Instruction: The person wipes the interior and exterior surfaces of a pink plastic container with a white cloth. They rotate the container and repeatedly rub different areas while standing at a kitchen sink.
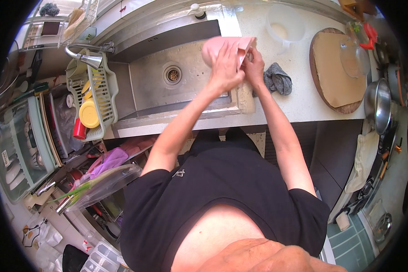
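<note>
A pink bowl-like container (pixel 211 47) is tilted over the right end of the stainless steel sink (pixel 187 85). My left hand (pixel 227 68) rests on its near side with the fingers spread over the surface. My right hand (pixel 254 66) grips its right rim; the fingertips are partly hidden. A crumpled grey cloth (pixel 278 79) lies on the counter just right of my right wrist. Farther back on the counter stands a translucent plastic jug (pixel 297 25) with something pale at its bottom.
A dish rack (pixel 110 91) with a yellow-lidded container (pixel 89 113) and a red cup (pixel 79 129) stands left of the sink, under the faucet (pixel 93 61). A round board (pixel 318 81) lies right, with a clear lid (pixel 353 57) on it; a steel bowl (pixel 378 105) is beyond.
</note>
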A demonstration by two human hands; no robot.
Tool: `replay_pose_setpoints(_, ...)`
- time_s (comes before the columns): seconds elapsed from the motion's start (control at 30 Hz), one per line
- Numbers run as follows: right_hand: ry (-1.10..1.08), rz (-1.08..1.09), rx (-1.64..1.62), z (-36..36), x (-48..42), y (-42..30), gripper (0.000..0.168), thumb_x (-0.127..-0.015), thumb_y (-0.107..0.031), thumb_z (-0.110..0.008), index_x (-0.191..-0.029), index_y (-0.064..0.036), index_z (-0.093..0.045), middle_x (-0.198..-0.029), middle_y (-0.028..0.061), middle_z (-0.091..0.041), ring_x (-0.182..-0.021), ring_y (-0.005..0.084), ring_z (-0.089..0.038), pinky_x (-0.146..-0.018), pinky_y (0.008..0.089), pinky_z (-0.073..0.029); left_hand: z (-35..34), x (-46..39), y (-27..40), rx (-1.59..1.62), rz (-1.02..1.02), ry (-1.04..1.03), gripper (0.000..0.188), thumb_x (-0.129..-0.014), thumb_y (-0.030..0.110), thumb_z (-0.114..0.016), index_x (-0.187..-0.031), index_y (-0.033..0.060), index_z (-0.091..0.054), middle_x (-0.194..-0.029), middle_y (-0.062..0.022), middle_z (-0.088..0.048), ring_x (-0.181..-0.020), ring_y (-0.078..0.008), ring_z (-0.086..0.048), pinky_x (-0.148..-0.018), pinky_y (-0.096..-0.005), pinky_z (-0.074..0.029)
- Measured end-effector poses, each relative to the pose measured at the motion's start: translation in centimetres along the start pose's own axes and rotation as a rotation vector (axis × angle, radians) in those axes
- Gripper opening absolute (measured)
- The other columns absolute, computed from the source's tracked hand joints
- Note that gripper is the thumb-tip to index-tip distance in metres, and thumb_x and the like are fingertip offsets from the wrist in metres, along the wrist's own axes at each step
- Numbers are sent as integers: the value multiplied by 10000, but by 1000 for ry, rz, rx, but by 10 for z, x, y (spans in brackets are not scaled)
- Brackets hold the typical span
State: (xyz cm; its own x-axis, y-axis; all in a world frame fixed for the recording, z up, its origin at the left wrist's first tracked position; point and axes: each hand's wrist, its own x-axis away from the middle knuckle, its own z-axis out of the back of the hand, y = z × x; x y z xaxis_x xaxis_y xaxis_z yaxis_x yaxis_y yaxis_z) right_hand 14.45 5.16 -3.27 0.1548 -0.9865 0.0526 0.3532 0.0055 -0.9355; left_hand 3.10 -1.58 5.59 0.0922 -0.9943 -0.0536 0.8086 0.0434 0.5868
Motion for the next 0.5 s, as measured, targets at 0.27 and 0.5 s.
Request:
replay_pose_setpoints(0.27, 26, 330, 366, 28, -38, 3, 304, -852, -82, -571, -1153, -120, -589, -1113, 206, -608, -1047, 413, -574, -832, 458, -494, -9, -65, -48, 208, -332, 154, 506, -833, -18, -546, -1320, 115, -535, -1345, -85, -545, -1411, -408, -235, -1157, -505, -203)
replay_pose_setpoints(0.5, 62, 162, 297, -42, 18, -16, 269, -884, -117, -541, -1147, -87, -585, -1111, 193, -623, -962, 430, -603, -827, 483, -490, -18, -58, -49, 189, -237, 217, 445, -842, 32, -562, -1268, 161, -591, -1404, -15, -502, -1413, -337, -269, -1097, -379, -364)
